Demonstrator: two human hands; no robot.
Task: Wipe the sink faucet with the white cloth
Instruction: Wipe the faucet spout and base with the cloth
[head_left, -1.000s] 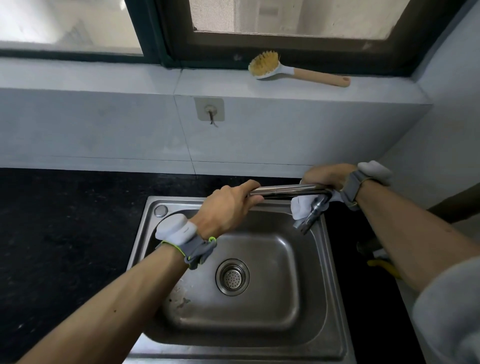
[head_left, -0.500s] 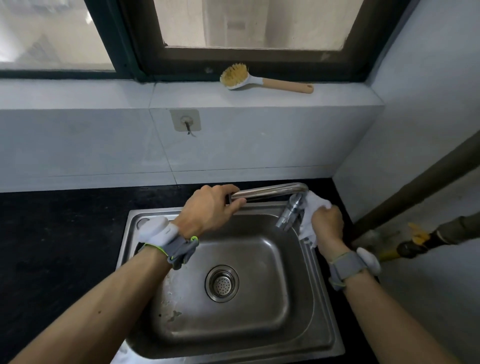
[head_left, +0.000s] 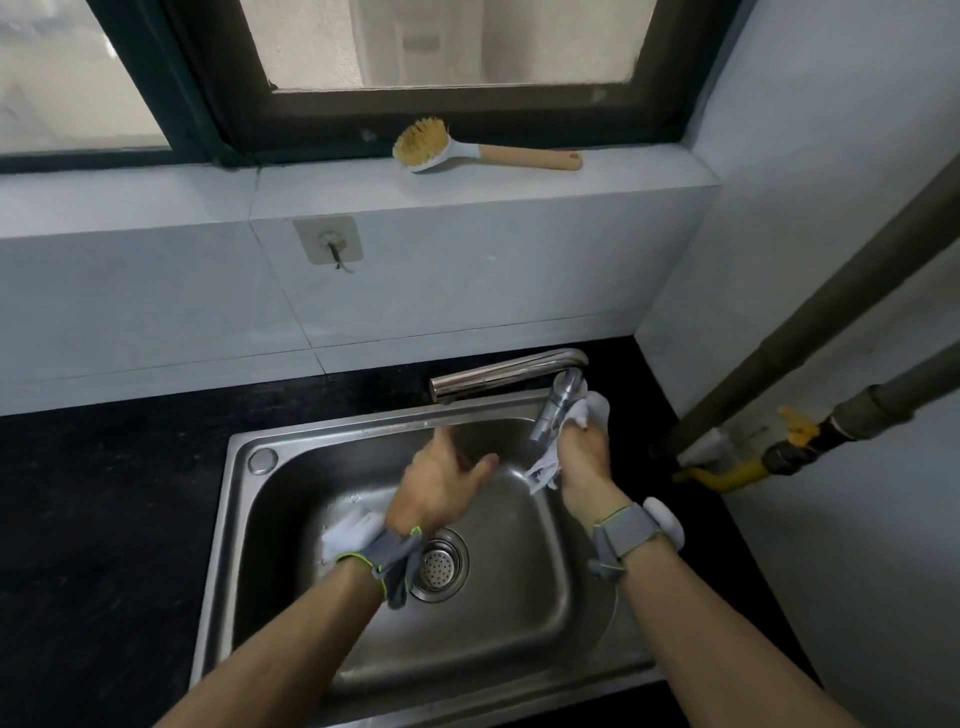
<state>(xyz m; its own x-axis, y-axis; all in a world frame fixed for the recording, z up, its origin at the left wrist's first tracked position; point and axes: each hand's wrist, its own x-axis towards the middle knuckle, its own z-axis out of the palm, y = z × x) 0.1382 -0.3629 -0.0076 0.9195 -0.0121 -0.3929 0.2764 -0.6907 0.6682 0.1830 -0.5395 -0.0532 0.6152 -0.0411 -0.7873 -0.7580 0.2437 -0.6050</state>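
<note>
Wiping the faucet's upright, right of centre.
Right hand (head_left: 584, 457) grips the cloth (head_left: 589, 413) against the faucet (head_left: 558, 402); wrap it snugly, rub downward. Left hand (head_left: 441, 486) hangs loose, empty.

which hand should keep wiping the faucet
Right. The right hand already grips the cloth against the faucet body. The left hand is open over the sink, off the faucet.
</note>
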